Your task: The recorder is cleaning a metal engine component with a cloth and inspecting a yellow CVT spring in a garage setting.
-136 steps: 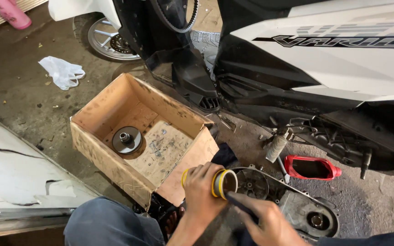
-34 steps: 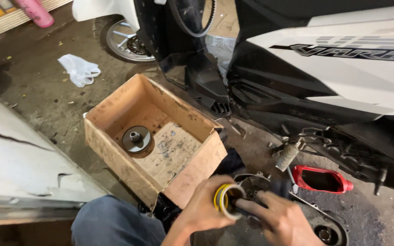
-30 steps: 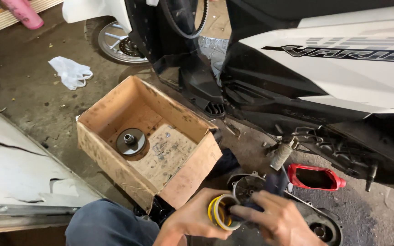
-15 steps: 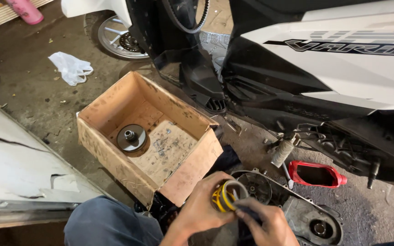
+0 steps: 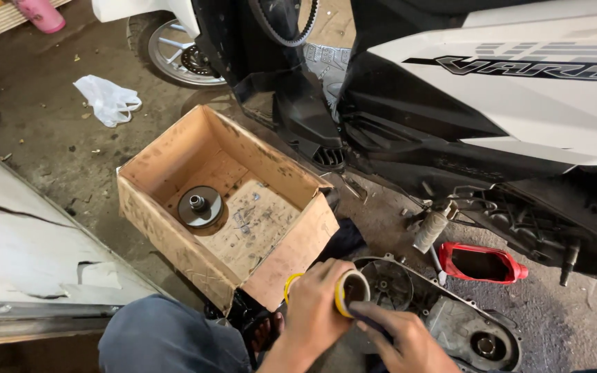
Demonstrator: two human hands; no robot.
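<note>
On a workshop floor (image 5: 57, 159) beside a white scooter (image 5: 519, 90), the left hand (image 5: 316, 307) was wrapped around a small yellow-rimmed tin (image 5: 349, 293), held above the engine cover (image 5: 450, 324), while the right hand's (image 5: 402, 338) fingers pressed a dark cloth into its mouth. A loose grip could have dropped the tin onto the gritty concrete. The cardboard box (image 5: 174, 235) with its metal pulley (image 5: 200, 206) sat nearby. Half a second earlier the tin sat slightly lower in view, the grip unchanged.
</note>
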